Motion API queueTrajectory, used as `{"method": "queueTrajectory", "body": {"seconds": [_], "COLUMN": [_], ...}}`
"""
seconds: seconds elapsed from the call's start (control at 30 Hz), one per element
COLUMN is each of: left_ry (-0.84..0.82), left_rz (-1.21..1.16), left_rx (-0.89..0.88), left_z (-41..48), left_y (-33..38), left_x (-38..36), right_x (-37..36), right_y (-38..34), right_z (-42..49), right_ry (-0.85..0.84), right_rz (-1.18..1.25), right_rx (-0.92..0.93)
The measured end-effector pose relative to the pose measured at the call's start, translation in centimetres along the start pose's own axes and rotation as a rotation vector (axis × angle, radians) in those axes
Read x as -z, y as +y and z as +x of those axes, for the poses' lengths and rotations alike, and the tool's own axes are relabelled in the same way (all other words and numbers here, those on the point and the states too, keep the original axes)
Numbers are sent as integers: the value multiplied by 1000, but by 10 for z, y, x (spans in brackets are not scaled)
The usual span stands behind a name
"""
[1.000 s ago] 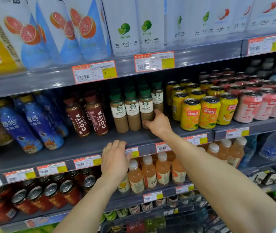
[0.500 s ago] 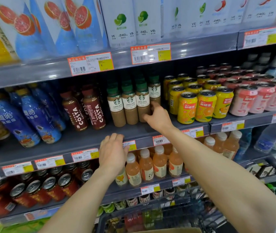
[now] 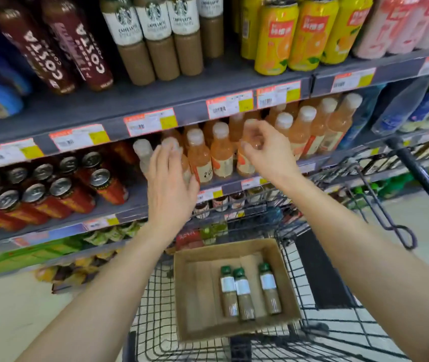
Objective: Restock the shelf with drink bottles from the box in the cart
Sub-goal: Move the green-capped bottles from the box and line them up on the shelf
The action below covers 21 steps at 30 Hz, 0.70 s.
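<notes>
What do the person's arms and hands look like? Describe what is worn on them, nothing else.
Both arms are bare: the left arm and right arm show no sleeve anywhere in view. Neither the left hand nor the right hand wears a glove. No watch, bracelet or band shows at either wrist, and no ring shows on the fingers, though these are slightly blurred.

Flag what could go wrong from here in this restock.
1. The left hand and right hand, both empty, hover close in front of the white-capped orange bottles; a careless sweep could topple one.
2. The three latte bottles sit loose in the box; grabbing one may upset the others.
3. The latte row stands close beside the yellow cans; squeezing more in may nudge them.
</notes>
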State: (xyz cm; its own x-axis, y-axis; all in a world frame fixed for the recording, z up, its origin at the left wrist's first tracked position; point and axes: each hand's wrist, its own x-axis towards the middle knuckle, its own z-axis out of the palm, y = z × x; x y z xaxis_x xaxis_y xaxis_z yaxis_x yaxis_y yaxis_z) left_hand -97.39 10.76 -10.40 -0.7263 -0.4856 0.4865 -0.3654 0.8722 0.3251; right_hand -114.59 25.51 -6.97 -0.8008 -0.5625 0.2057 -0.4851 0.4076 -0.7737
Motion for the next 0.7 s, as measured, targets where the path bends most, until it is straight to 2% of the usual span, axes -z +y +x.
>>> {"method": "queueTrajectory", "body": {"seconds": [0.2,0.33,0.43,0.57,0.7], "left_ry": [-347,-665,-890,-1045,-1082], "left_rz": [-76,-64,-52,-68,-119], "left_rx": [281,538,656,802,902], "left_z": [-113,-192,-246,-297,-330], "left_y": [-1,-5,-7,-11,-17], "left_x": [-83,-132,-164,-206,-241], "right_x": [-60,-107,-135,-160,-179], "right_y": [111,190,243,297,326], "right_z": [-81,-145,-195,-245,-272], "right_ry": [-254,-395,-521,-600,-580], "right_rz": [-75,-193,-308,-368,-429], "right_rx": [-369,-648,-819,-925,-994]}}
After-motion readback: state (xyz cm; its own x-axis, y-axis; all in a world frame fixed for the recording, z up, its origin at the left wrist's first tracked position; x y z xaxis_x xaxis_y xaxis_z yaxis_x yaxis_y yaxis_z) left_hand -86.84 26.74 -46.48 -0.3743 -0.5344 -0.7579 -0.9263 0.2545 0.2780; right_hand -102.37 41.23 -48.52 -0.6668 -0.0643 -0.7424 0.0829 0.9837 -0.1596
